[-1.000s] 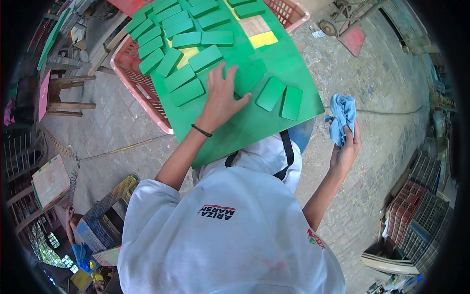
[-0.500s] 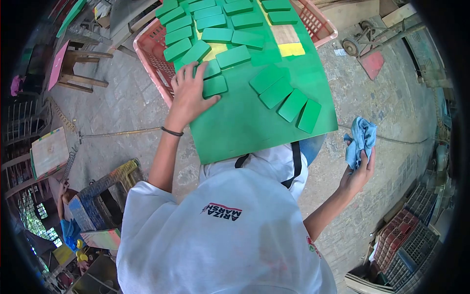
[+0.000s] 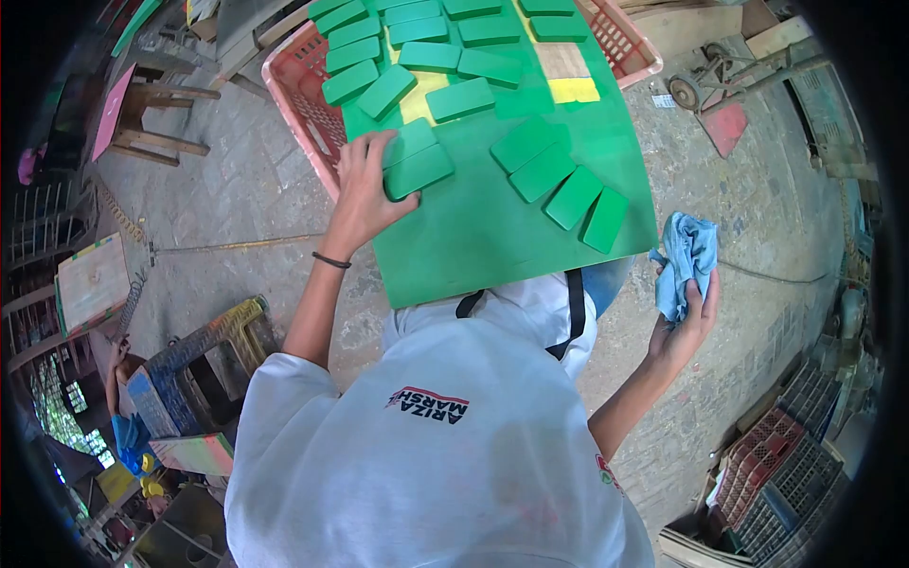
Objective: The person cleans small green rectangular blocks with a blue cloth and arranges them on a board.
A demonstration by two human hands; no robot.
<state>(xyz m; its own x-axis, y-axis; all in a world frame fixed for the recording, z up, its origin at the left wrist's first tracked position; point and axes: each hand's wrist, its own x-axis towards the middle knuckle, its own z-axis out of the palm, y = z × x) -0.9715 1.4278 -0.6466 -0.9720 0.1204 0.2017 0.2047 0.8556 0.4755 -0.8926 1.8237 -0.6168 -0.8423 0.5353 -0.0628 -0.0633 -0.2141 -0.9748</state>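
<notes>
My left hand (image 3: 367,194) reaches over the left edge of a green board (image 3: 492,241). Its thumb and fingers close around the left ends of two green rectangular blocks (image 3: 419,171), which lie side by side and touch. Off the board's right side, my right hand (image 3: 694,317) grips a crumpled blue cloth (image 3: 688,260) in the air. Four-sided green blocks (image 3: 574,197) form a fanned group on the board's right half. Several more green blocks (image 3: 460,98) lie in rows toward the far end, some over yellow strips (image 3: 574,90).
Under the board is a red plastic crate (image 3: 301,90). A wooden stool (image 3: 151,114) stands to the left, and a wheeled metal frame (image 3: 691,92) to the far right. Stacked crates (image 3: 781,473) sit at lower right. Another person's arm (image 3: 115,379) shows at lower left.
The lower block at my left hand has turned and now lies flush against its neighbour. My right hand and the cloth have moved slightly left, toward the board.
</notes>
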